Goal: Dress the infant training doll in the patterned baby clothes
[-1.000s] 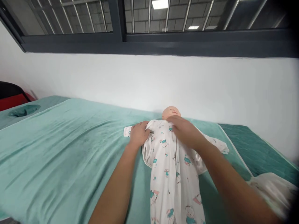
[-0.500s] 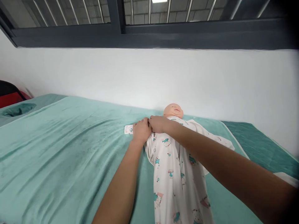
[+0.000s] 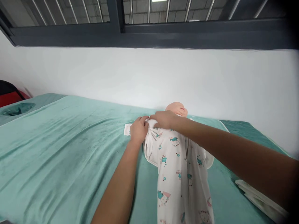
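Observation:
A baby doll [image 3: 175, 108] lies on its back with its head near the wall, dressed in a long white baby gown [image 3: 171, 174] printed with small teal and pink figures. My left hand [image 3: 138, 129] is closed on the gown's sleeve at the doll's arm on the left; the cuff [image 3: 127, 129] sticks out past it. Close beside it, my right hand [image 3: 164, 119] pinches the gown's fabric near the shoulder, pulling it into folds. My right forearm covers the doll's chest and the other sleeve. The doll's arm inside the cloth is hidden.
A teal sheet [image 3: 70, 149] with soft wrinkles covers the bed. Behind it stands a white wall [image 3: 116, 74] below a dark-framed window [image 3: 163, 39] with bars. Folded white cloth [image 3: 259, 196] lies at right. A red and black item [image 3: 9, 95] is at far left.
My right hand has moved slightly right, away from my left, drawing the sleeve's fabric up into folds. The doll's head and gown have shifted a little to the right.

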`<control>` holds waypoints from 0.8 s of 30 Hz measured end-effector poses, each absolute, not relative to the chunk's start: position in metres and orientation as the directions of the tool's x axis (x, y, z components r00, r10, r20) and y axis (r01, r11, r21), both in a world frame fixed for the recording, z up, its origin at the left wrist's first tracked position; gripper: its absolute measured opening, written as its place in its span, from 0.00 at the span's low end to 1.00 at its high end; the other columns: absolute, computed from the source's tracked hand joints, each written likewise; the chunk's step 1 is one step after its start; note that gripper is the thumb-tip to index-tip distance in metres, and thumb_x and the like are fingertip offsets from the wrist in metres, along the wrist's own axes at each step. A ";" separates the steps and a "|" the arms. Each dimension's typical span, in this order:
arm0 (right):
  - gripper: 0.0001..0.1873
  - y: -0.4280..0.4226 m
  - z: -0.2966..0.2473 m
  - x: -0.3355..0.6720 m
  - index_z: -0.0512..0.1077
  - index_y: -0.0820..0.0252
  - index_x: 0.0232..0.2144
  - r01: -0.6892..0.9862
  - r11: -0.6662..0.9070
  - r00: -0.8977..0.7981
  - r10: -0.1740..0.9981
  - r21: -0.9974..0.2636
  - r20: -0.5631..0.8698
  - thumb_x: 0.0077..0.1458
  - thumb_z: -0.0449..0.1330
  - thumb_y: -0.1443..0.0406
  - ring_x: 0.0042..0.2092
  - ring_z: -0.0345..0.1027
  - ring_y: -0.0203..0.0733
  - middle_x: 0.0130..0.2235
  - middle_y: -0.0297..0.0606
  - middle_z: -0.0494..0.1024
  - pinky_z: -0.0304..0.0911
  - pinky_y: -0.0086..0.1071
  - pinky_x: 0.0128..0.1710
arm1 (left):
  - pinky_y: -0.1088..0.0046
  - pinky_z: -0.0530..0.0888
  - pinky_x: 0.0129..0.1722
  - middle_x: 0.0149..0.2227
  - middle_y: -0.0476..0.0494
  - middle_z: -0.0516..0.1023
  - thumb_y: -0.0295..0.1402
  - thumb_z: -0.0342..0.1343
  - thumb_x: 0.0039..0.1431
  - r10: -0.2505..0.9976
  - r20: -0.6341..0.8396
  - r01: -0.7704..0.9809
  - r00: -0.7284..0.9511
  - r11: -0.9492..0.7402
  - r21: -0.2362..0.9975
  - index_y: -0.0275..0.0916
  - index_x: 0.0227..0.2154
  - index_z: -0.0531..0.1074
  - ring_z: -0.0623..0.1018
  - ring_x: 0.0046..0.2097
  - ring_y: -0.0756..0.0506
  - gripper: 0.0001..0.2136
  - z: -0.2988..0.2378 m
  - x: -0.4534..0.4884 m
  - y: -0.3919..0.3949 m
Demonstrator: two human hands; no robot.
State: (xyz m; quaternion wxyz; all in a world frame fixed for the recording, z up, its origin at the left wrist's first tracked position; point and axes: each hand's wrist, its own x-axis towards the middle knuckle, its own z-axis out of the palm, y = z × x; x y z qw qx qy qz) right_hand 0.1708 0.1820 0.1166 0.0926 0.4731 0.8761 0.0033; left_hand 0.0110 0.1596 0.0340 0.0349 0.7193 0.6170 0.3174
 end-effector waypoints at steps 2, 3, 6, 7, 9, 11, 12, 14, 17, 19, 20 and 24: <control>0.18 0.177 0.123 0.179 0.69 0.49 0.52 0.836 0.534 -0.516 0.843 0.122 -0.152 0.61 0.54 0.58 0.39 0.72 0.46 0.45 0.42 0.76 0.57 0.32 0.31 | 0.69 0.70 0.43 0.49 0.47 0.78 0.29 0.46 0.63 0.909 0.417 0.849 0.029 -0.242 0.470 0.49 0.51 0.74 0.77 0.49 0.43 0.18 0.033 0.009 0.155; 0.16 0.174 0.126 0.183 0.70 0.51 0.50 0.840 0.525 -0.508 0.850 0.140 -0.142 0.61 0.53 0.58 0.38 0.71 0.46 0.45 0.42 0.75 0.56 0.32 0.30 | 0.69 0.70 0.43 0.49 0.47 0.78 0.29 0.46 0.63 0.909 0.417 0.841 0.023 -0.243 0.484 0.49 0.50 0.75 0.77 0.49 0.44 0.18 0.032 0.008 0.154; 0.13 0.169 0.134 0.197 0.71 0.52 0.46 0.854 0.497 -0.490 0.868 0.154 -0.084 0.61 0.53 0.59 0.36 0.70 0.43 0.44 0.41 0.74 0.53 0.32 0.29 | 0.70 0.70 0.42 0.49 0.48 0.78 0.30 0.46 0.64 0.904 0.427 0.815 0.016 -0.259 0.518 0.49 0.50 0.76 0.77 0.48 0.44 0.17 0.030 0.005 0.150; 0.13 0.167 0.135 0.201 0.71 0.52 0.46 0.863 0.483 -0.479 0.875 0.146 -0.065 0.61 0.53 0.59 0.35 0.69 0.42 0.44 0.41 0.74 0.52 0.31 0.29 | 0.70 0.70 0.42 0.48 0.48 0.78 0.30 0.46 0.64 0.903 0.429 0.807 0.018 -0.266 0.527 0.49 0.50 0.76 0.77 0.48 0.44 0.17 0.030 0.005 0.150; 0.13 0.166 0.137 0.210 0.71 0.51 0.46 0.880 0.456 -0.456 0.889 0.134 -0.036 0.61 0.53 0.58 0.35 0.68 0.41 0.44 0.39 0.73 0.51 0.32 0.29 | 0.70 0.70 0.41 0.48 0.48 0.78 0.31 0.46 0.64 0.904 0.428 0.792 0.024 -0.278 0.543 0.49 0.49 0.77 0.77 0.48 0.45 0.18 0.029 0.005 0.150; 0.14 0.164 0.139 0.216 0.71 0.50 0.47 0.889 0.439 -0.441 0.897 0.130 -0.011 0.61 0.53 0.58 0.35 0.67 0.42 0.44 0.39 0.73 0.51 0.32 0.29 | 0.70 0.69 0.39 0.48 0.49 0.78 0.31 0.45 0.64 0.912 0.410 0.792 0.022 -0.266 0.549 0.51 0.48 0.77 0.77 0.48 0.44 0.18 0.028 0.004 0.151; 0.14 0.163 0.140 0.218 0.71 0.50 0.47 0.891 0.435 -0.438 0.899 0.128 -0.002 0.61 0.53 0.58 0.35 0.67 0.42 0.44 0.40 0.72 0.51 0.32 0.29 | 0.69 0.69 0.38 0.47 0.49 0.78 0.30 0.45 0.63 0.921 0.389 0.801 0.023 -0.250 0.545 0.51 0.47 0.77 0.77 0.47 0.44 0.18 0.027 0.004 0.152; 0.13 0.161 0.141 0.220 0.72 0.51 0.46 0.895 0.431 -0.435 0.901 0.111 0.005 0.61 0.53 0.59 0.35 0.67 0.42 0.44 0.40 0.72 0.51 0.33 0.30 | 0.69 0.67 0.35 0.45 0.48 0.78 0.28 0.45 0.62 0.947 0.320 0.822 0.036 -0.211 0.529 0.53 0.46 0.78 0.77 0.44 0.43 0.19 0.027 0.004 0.153; 0.12 0.158 0.140 0.223 0.72 0.50 0.46 0.901 0.429 -0.431 0.902 0.067 0.022 0.61 0.53 0.60 0.37 0.68 0.42 0.43 0.38 0.72 0.52 0.32 0.31 | 0.69 0.65 0.32 0.40 0.46 0.78 0.27 0.46 0.60 0.970 0.232 0.843 0.065 -0.178 0.507 0.51 0.42 0.77 0.77 0.41 0.42 0.17 0.026 0.004 0.154; 0.12 0.158 0.138 0.223 0.71 0.49 0.46 0.904 0.426 -0.428 0.902 0.044 0.048 0.61 0.53 0.59 0.37 0.68 0.41 0.43 0.37 0.72 0.52 0.32 0.31 | 0.68 0.65 0.33 0.39 0.45 0.78 0.27 0.47 0.59 0.970 0.235 0.859 0.069 -0.178 0.479 0.48 0.42 0.75 0.77 0.41 0.41 0.15 0.026 0.005 0.155; 0.13 0.158 0.135 0.222 0.71 0.49 0.46 0.903 0.429 -0.430 0.901 0.037 0.057 0.61 0.53 0.58 0.37 0.68 0.41 0.43 0.37 0.72 0.53 0.32 0.31 | 0.68 0.66 0.34 0.40 0.44 0.78 0.25 0.47 0.58 0.966 0.248 0.873 0.071 -0.181 0.453 0.46 0.43 0.73 0.77 0.41 0.41 0.15 0.026 0.006 0.155; 0.14 0.163 0.122 0.206 0.70 0.49 0.48 0.893 0.448 -0.449 0.893 0.026 0.019 0.61 0.53 0.57 0.36 0.69 0.42 0.44 0.38 0.72 0.53 0.31 0.29 | 0.63 0.68 0.41 0.44 0.40 0.77 0.23 0.47 0.58 0.946 0.313 0.940 0.085 -0.181 0.290 0.42 0.45 0.69 0.75 0.48 0.38 0.14 0.029 0.014 0.156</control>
